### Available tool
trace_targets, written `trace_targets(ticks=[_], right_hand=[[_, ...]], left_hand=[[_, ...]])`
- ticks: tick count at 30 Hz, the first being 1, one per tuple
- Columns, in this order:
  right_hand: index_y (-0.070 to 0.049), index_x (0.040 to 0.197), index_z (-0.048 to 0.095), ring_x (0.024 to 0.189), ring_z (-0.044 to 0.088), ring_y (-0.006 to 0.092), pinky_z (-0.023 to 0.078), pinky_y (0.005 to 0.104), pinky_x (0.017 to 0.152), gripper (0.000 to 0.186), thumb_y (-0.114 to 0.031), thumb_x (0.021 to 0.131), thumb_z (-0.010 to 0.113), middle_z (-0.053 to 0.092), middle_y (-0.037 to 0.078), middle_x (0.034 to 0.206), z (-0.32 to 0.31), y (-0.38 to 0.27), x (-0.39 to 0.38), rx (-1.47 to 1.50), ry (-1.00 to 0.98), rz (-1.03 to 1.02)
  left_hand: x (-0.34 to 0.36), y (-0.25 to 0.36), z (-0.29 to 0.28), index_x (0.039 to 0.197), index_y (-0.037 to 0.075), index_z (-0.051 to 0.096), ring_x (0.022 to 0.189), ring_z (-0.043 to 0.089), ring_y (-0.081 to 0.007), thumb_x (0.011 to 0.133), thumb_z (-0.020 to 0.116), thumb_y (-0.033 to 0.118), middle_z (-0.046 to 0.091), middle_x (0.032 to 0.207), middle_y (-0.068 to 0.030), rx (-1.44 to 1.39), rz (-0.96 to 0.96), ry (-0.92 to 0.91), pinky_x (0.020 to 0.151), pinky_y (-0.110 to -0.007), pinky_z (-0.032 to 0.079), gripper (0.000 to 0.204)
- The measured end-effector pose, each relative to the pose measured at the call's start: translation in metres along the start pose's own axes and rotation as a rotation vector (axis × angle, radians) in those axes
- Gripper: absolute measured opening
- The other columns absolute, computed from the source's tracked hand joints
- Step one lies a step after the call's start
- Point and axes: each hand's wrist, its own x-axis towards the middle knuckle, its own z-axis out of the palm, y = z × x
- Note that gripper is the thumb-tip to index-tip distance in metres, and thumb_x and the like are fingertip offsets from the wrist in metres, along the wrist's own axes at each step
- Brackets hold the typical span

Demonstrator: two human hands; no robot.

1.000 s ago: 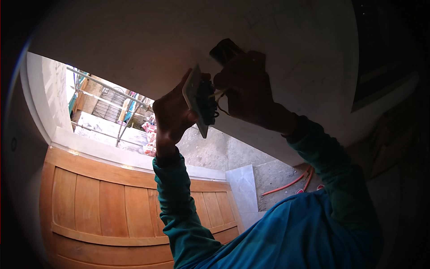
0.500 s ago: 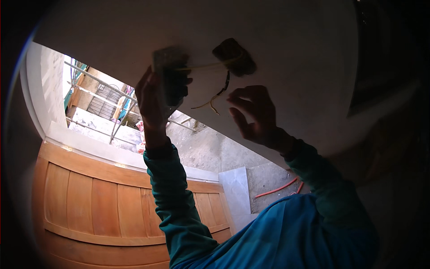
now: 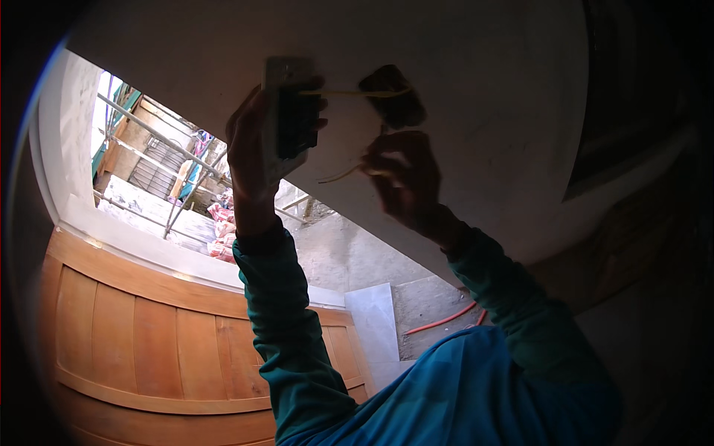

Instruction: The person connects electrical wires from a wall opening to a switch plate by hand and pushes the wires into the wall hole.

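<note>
- Left hand [image 3: 249, 141] clamped on electrical wall plate [image 3: 286, 73], turned edge-up, dark terminal side facing right; plate sits left of wall box hole [image 3: 394, 97], well apart from it.
- Yellow wire [image 3: 346, 94] spans plate to hole, across the gap between them.
- Right hand [image 3: 405, 178] below hole, fingers curled in at loose wire ends [image 3: 338, 176]; too dark to tell whether pinched. Wire tips point left, short of plate.
- Hands apart; gap between them has the yellow wire above, loose ends lower down.
- Wall [image 3: 491, 97] edge slants from upper left to lower centre; plate's lower end overlaps that edge in view. Wall surface runs on right of right hand.
- Beyond edge: scaffold poles [image 3: 145, 130], wooden door panel [image 3: 156, 338], orange hose [image 3: 442, 320] on floor.
</note>
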Motion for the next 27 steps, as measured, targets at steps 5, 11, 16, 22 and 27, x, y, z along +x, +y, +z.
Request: trace_targets(ticks=[5, 11, 16, 22, 27], right_hand=[[0.0, 0.101, 0.053, 0.09, 0.06, 0.0217, 0.044, 0.0348, 0.087, 0.018, -0.017, 0.095, 0.054, 0.062, 0.011, 0.096, -0.048, 0.011, 0.021, 0.454, 0.36, 0.58], [-0.002, 0.095, 0.052, 0.085, 0.062, 0.0183, 0.046, 0.0319, 0.083, 0.011, -0.011, 0.097, 0.046, 0.065, 0.012, 0.092, -0.06, 0.009, 0.027, 0.438, 0.174, 0.448], [0.001, 0.097, 0.05, 0.088, 0.061, 0.0199, 0.045, 0.0337, 0.085, 0.024, -0.022, 0.099, 0.045, 0.064, 0.015, 0.094, -0.068, 0.02, 0.022, 0.535, 0.019, 0.418], [0.001, 0.099, 0.052, 0.091, 0.059, 0.0205, 0.047, 0.0354, 0.084, 0.029, -0.028, 0.098, 0.05, 0.063, 0.017, 0.095, -0.063, 0.006, 0.017, 0.524, -0.062, 0.389], [-0.004, 0.089, 0.062, 0.089, 0.061, 0.0201, 0.048, 0.0339, 0.082, 0.015, -0.018, 0.091, 0.061, 0.062, 0.007, 0.08, -0.057, 0.001, 0.008, 0.562, -0.071, 0.455]], left_hand=[[-0.007, -0.004, -0.008, 0.119, -0.003, 0.053, 0.087, 0.068, -0.0274, 0.097, 0.04, 0.036, 0.064, 0.103, -0.0216, 0.019, 0.034, 0.012, 0.072, -0.035, 0.058, 0.046], [0.0, -0.024, -0.009, 0.12, -0.002, 0.052, 0.086, 0.069, -0.0274, 0.093, 0.045, 0.043, 0.064, 0.102, -0.0216, 0.009, 0.188, 0.018, 0.071, -0.037, 0.059, 0.053], [-0.002, -0.014, -0.003, 0.12, -0.003, 0.051, 0.086, 0.069, -0.0275, 0.091, 0.048, 0.048, 0.064, 0.101, -0.0226, -0.207, -0.062, 0.055, 0.071, -0.037, 0.059, 0.059], [-0.008, -0.026, -0.023, 0.137, 0.007, 0.041, 0.107, 0.06, -0.0384, 0.097, 0.043, 0.04, 0.054, 0.123, -0.0257, -0.382, -0.102, -0.13, 0.084, -0.047, 0.055, 0.052], [-0.008, -0.022, -0.013, 0.136, 0.005, 0.041, 0.106, 0.061, -0.0373, 0.096, 0.042, 0.041, 0.053, 0.124, -0.0248, -0.373, -0.186, -0.076, 0.083, -0.045, 0.055, 0.054]])
